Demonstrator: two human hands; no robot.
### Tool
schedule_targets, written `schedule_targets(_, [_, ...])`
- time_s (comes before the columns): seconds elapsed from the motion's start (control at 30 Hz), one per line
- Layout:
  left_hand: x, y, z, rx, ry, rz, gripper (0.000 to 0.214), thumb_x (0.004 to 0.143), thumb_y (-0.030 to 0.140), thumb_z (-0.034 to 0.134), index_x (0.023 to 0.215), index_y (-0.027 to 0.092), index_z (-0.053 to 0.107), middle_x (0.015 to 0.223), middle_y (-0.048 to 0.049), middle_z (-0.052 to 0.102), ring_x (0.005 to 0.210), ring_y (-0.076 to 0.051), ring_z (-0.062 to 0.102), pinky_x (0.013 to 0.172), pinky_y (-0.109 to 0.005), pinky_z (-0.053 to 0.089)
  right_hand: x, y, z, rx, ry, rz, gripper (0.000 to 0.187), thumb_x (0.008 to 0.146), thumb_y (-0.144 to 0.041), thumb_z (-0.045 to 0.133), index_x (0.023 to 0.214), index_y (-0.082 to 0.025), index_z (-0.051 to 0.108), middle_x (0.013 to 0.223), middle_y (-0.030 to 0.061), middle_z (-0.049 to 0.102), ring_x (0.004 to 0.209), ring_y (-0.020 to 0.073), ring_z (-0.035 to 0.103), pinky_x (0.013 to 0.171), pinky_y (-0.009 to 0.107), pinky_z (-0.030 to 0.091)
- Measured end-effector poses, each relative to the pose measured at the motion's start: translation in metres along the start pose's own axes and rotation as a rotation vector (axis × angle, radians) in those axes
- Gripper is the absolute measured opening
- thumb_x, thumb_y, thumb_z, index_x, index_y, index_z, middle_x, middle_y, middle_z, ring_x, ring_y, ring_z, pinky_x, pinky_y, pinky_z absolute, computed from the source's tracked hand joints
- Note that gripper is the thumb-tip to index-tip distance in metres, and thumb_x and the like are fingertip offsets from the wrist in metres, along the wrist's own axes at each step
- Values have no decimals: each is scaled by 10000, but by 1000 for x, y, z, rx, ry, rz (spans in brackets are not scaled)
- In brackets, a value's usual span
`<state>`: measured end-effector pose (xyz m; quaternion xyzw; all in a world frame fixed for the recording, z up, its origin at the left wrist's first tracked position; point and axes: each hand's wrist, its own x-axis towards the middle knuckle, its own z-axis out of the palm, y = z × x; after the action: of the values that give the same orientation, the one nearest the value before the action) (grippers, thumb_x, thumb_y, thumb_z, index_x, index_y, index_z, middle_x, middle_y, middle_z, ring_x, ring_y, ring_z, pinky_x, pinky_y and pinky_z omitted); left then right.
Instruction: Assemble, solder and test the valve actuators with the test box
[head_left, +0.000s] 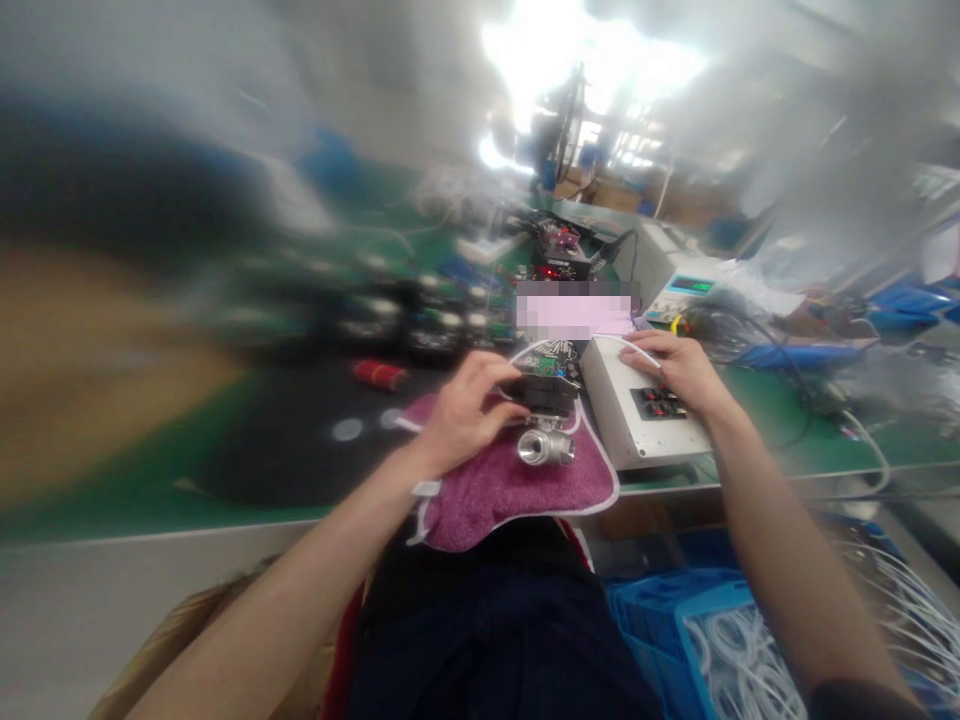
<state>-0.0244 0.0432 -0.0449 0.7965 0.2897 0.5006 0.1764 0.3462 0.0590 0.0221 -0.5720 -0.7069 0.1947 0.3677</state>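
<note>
My left hand (pixel 475 412) is closed around the side of a black valve actuator (pixel 550 393), whose top shows a green circuit board. Under the actuator sits a silver metal valve body (pixel 546 448), over a purple cloth (pixel 517 492) with white edging. A white cable (pixel 531 346) arcs from the actuator toward the right. My right hand (pixel 679 368) has its fingers bent on the cable's right stretch, above a white control box (pixel 628 415) with black and red terminals (pixel 660 402). The fingertips' exact hold is partly hidden.
Behind stands a bench instrument (pixel 667 270) with a green display. A red roll (pixel 380 375) lies on a black mat (pixel 300 440). Several dark, blurred units (pixel 431 325) stand at left. A blue bin (pixel 675 620) below the table's right side holds white cables.
</note>
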Motion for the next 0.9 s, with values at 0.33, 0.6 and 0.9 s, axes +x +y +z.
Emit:
schedule_targets(0.33, [-2,-2,0,7,-6,-9,364,920,194,788,1249,244,641,1225,-65,636,1138,-213,667,945,-359,610,0,-1,0,6,-1,3,287,824,-541,874,979,-299,886,1214,58,810,1158,308,734,1143,516,520])
schedule_targets(0.6, [-1,-1,1,3,-1,1,373,918,193,786,1254,246,635,1230,-68,632,1142,-217,664,942,-370,616,1,-3,-2,1,-34,-5,237,826,-493,879,949,-290,881,1052,45,824,1037,289,743,1020,484,567])
schedule_targets(0.9, [-1,0,1,6,0,17,361,934,229,783,1260,245,629,1225,-67,627,1144,-215,656,987,-392,600,-1,1,-3,-36,-29,-10,240,847,-497,859,978,-297,877,1092,36,829,1073,297,745,1054,487,552])
